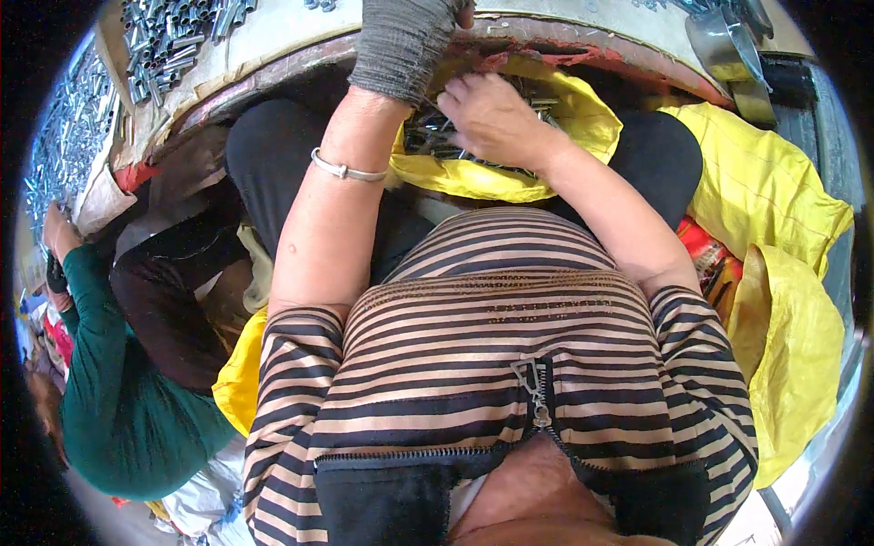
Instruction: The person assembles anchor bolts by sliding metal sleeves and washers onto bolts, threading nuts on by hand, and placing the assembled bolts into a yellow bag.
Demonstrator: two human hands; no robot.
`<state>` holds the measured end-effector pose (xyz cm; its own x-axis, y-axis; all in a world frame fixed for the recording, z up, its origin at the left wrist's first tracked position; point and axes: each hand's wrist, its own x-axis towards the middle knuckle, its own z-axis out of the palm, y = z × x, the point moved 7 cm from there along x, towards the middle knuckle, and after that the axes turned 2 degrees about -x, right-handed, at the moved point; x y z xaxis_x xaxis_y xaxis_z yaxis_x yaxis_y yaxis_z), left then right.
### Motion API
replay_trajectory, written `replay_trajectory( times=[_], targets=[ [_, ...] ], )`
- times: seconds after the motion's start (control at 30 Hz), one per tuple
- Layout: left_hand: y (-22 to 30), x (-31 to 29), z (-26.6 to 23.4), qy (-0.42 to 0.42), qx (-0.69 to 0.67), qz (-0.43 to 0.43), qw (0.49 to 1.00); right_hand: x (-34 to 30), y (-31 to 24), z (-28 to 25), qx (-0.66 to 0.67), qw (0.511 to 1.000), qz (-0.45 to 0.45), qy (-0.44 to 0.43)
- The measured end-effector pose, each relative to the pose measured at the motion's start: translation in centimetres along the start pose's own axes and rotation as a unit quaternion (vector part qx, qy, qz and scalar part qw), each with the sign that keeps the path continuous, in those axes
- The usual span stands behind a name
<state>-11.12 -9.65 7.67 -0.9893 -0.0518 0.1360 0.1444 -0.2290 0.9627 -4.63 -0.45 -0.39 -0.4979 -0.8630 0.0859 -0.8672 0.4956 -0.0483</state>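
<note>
My left hand (pixel 405 45), in a grey knitted glove, reaches over the table edge at the top of the view. Most of its fingers are cut off by the picture's edge, so its grip is hidden. My bare right hand (pixel 496 118) is over the mouth of a yellow sack (pixel 492 180) in my lap, its fingers curled inward. Whatever is in those fingers cannot be made out. Inside the sack lie many small shiny metal pieces (pixel 428 136), dark and silvery.
Short metal tubes (pixel 168 50) are heaped on the table (pixel 273 45) at the far left. A metal fixture (pixel 724 45) stands at the far right. Another yellow sack (pixel 765 173) lies to my right. A person in a green sleeve (pixel 137 409) works at my left beside more metal pieces.
</note>
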Motion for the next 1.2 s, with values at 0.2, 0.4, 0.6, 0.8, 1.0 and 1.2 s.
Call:
replay_trajectory(
  times=[0.2, 0.4, 0.6, 0.8, 1.0, 1.2],
  targets=[
    [0.5, -0.4, 0.3, -0.009, 0.028, 0.005, 1.0, -0.6, 0.2, 3.1, 0.032, 0.994, 0.078, -0.066],
    [0.0, -0.4, -0.5, -0.001, 0.013, 0.008, 1.0, -3.9, 4.7, 3.6, -0.025, 0.952, 0.121, -0.282],
    [-0.6, 0.3, 0.2, 0.001, 0.023, 0.011, 1.0, -4.7, 9.0, 2.9, -0.08, 0.962, 0.214, -0.148],
    [-3.4, 0.3, -2.1, 0.064, -0.134, -0.124, 0.981, -4.9, 4.8, 2.5, -0.093, 0.979, 0.132, -0.12],
    [-2.4, 0.1, -0.9, 0.036, -0.256, -0.108, 0.96, -6.3, 10.5, 1.8, -0.107, 0.967, 0.23, -0.013],
    [-1.1, 0.7, -6.6, 0.185, -0.428, -0.115, 0.877, -5.0, 5.8, 0.9, -0.051, 0.951, 0.272, -0.138]
  ],
)
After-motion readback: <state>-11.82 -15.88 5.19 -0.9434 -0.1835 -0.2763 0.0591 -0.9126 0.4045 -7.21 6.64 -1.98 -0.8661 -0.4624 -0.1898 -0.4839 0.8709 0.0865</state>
